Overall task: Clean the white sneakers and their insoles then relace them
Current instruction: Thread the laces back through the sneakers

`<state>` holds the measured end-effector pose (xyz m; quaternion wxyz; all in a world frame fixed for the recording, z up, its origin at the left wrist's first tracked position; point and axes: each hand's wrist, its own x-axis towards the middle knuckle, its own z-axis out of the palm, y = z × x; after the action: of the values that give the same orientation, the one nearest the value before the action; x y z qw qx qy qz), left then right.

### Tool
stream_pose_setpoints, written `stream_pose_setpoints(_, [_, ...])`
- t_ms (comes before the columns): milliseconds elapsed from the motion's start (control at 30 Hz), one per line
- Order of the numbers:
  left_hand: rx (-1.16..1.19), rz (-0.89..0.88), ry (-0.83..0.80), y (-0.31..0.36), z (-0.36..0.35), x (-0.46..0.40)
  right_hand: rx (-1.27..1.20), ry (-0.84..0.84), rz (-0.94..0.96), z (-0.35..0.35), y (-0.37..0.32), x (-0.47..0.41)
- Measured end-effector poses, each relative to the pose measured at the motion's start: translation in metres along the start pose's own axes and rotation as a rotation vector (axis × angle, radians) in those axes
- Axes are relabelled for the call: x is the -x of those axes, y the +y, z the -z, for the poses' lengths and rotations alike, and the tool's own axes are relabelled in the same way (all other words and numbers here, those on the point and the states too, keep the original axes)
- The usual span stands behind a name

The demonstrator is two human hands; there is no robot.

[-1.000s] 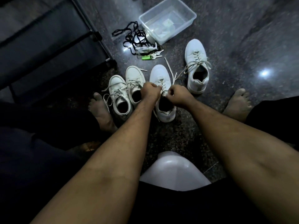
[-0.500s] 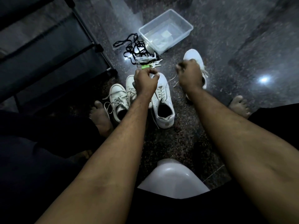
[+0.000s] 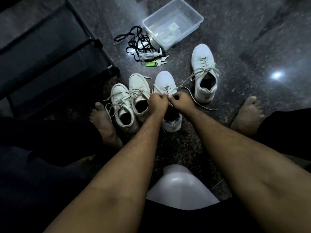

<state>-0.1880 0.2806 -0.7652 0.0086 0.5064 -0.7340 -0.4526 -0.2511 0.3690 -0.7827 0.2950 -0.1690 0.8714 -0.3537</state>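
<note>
Lacing step in hand, as I read it: both hands sit over the tongue of the middle sneaker (image 3: 165,84) on the floor (image 3: 235,39). Left hand (image 3: 157,102) and right hand (image 3: 180,100) are nearly touching, fingers curled and pinching the lace (image 3: 193,96) near the upper eyelets; exact eyelet is hidden by the knuckles. One loose lace end trails out to the right across the floor and ends near the far right sneaker (image 3: 204,73); whether this is threading in or pulling out, cannot tell. Next move likely calls for a firm pinch near the lace tip and a straight pull through the eyelet, with the shoe held steady so it doesn't slide on the polished stone. Room: tight on the left, where the second pair (image 3: 129,101) sits just beside the working shoe, one shoe touching the left hand's side. A bare foot (image 3: 104,120) is close there too. Right side has open floor between the middle and far right sneakers, so lace slack should go there. Ahead: keys with a green tag (image 3: 151,64), black cord (image 3: 138,42) and clear tub (image 3: 173,22) lie well apart. Dark rack (image 3: 50,52) bounds far left.
</note>
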Motion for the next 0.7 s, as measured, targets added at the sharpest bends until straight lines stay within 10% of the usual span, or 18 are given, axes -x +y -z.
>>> stream_pose_setpoints(367, [0.329,0.306,-0.096,-0.024,-0.034,-0.054,-0.858,0.109,-0.153,0.005,-0.025,-0.014])
stream_pose_setpoints(700, [0.539,0.029,-0.122,0.021,-0.002,-0.016,-0.27,0.122,-0.084,0.009,-0.006,-0.017])
